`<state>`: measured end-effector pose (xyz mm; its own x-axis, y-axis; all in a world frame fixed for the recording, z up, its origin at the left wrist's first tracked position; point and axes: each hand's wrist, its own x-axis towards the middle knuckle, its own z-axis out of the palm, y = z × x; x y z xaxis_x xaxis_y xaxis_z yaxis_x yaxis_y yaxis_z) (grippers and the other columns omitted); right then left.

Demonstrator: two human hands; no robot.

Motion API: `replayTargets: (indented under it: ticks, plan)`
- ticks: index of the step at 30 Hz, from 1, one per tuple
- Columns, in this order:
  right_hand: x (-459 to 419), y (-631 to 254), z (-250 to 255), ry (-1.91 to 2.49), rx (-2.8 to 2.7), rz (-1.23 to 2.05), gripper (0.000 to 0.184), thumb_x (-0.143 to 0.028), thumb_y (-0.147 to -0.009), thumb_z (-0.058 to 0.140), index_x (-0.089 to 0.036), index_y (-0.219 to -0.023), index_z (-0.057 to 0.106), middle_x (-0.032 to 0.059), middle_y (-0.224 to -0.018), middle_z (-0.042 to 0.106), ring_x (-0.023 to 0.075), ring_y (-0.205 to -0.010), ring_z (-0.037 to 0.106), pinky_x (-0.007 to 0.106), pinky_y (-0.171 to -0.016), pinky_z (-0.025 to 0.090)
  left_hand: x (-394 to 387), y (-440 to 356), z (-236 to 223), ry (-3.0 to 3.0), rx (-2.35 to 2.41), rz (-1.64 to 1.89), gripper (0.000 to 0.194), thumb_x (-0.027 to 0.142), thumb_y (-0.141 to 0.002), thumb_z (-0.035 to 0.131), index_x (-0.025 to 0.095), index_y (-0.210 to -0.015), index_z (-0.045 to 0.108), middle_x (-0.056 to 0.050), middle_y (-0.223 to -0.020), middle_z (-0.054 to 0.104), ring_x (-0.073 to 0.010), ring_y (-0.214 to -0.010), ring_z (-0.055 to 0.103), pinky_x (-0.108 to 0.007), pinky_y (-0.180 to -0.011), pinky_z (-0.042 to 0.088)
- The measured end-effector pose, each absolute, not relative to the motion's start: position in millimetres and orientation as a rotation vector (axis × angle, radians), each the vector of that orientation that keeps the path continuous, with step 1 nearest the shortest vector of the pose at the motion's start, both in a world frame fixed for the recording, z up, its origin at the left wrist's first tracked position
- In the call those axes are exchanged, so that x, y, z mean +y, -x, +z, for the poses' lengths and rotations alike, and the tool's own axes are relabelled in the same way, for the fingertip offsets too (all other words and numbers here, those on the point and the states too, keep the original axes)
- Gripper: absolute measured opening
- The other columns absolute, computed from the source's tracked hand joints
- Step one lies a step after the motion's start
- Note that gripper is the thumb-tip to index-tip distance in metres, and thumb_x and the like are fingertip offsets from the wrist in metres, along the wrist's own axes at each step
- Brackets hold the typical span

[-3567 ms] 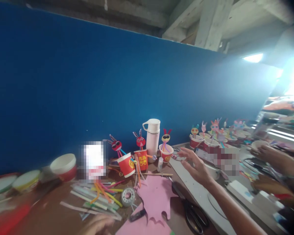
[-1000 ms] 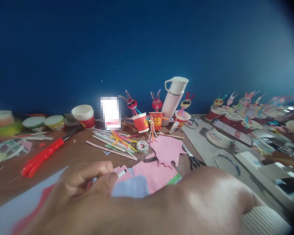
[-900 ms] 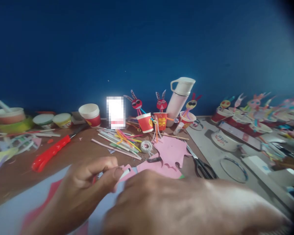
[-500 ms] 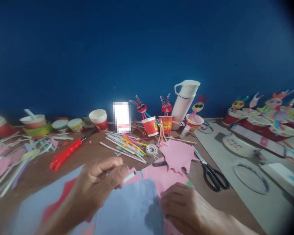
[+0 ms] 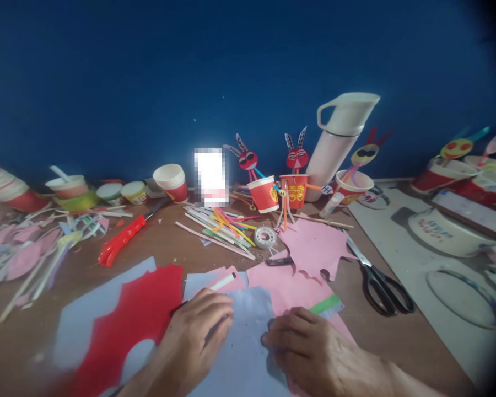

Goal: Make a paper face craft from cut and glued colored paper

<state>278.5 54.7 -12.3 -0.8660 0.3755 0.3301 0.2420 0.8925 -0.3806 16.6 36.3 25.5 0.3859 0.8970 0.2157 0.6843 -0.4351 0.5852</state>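
Observation:
My left hand point(image 5: 198, 336) is curled on a light blue paper sheet point(image 5: 243, 353) at the near edge of the brown table point(image 5: 161, 248). Its fingers are closed round a thin stick with a white tip point(image 5: 223, 282), which pokes out past the fingers. My right hand point(image 5: 310, 347) lies beside it with its fingertips pressed flat on the right edge of the same sheet. A red cut paper piece point(image 5: 140, 309) lies left of my left hand. Pink paper sheets point(image 5: 310, 248) lie just beyond both hands.
Black scissors point(image 5: 380, 281) lie to the right and a red-handled cutter point(image 5: 122, 248) to the left. Coloured strips point(image 5: 219, 226), a tape roll point(image 5: 265, 237), red cup figures point(image 5: 264, 193), a white flask point(image 5: 334, 143) and stacked cups point(image 5: 171, 182) stand toward the blue wall. A white bowl point(image 5: 442, 234) sits right.
My right hand came back from reaching far right and settled on the blue sheet. My left hand lowered onto the sheet with the stick. The view tilted down and nearer.

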Motion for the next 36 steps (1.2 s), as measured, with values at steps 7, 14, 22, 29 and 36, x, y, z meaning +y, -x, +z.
replayTargets:
  ticks: [7,14,22,29,36]
  plan:
    - [57.0,-279.2,-17.2,0.431,-2.681,0.469,0.013,-0.011,-0.094,0.052,-0.017,-0.085,0.060,-0.0015,-0.122,0.068,0.0168,-0.104,0.058,0.035,-0.086,0.044,35.5,-23.0,-1.1,-2.627,1.439,0.686,0.023,0.012,-0.092,0.050,0.017,-0.114,0.058,-0.009,-0.118,0.066,-0.0248,-0.112,0.056,-0.039,-0.094,0.046]
    - [58.1,-280.8,-20.3,0.432,-2.654,0.477,0.011,-0.012,-0.094,0.054,-0.017,-0.087,0.060,-0.0035,-0.121,0.068,0.0162,-0.106,0.057,0.034,-0.087,0.041,33.0,-25.6,-5.5,-2.720,1.509,0.645,0.027,0.013,-0.092,0.050,0.013,-0.118,0.058,-0.011,-0.117,0.066,-0.0277,-0.111,0.053,-0.041,-0.090,0.042]
    - [59.6,-279.2,-15.8,0.428,-2.647,0.485,0.011,-0.010,-0.094,0.053,-0.016,-0.087,0.060,-0.0023,-0.120,0.069,0.0164,-0.105,0.057,0.034,-0.085,0.042,34.4,-23.6,-8.3,-2.611,1.470,0.692,0.030,0.009,-0.093,0.050,0.013,-0.122,0.053,-0.008,-0.114,0.064,-0.0249,-0.112,0.049,-0.037,-0.095,0.035]
    - [60.8,-278.0,-11.7,0.425,-2.651,0.491,0.013,-0.010,-0.093,0.053,-0.016,-0.084,0.061,-0.0001,-0.116,0.070,0.0170,-0.102,0.059,0.033,-0.083,0.044,34.0,-21.9,-12.3,-2.557,1.489,0.736,0.030,0.008,-0.093,0.049,0.015,-0.123,0.052,-0.008,-0.111,0.062,-0.0242,-0.109,0.049,-0.037,-0.094,0.034]
    - [61.1,-277.7,-13.5,0.431,-2.646,0.514,0.012,-0.008,-0.092,0.053,-0.017,-0.087,0.060,-0.0009,-0.117,0.070,0.0169,-0.101,0.059,0.034,-0.083,0.045,36.0,-24.5,-10.2,-2.587,1.528,0.781,0.028,0.008,-0.093,0.049,0.013,-0.120,0.053,-0.007,-0.100,0.061,-0.0230,-0.095,0.051,-0.036,-0.084,0.037]
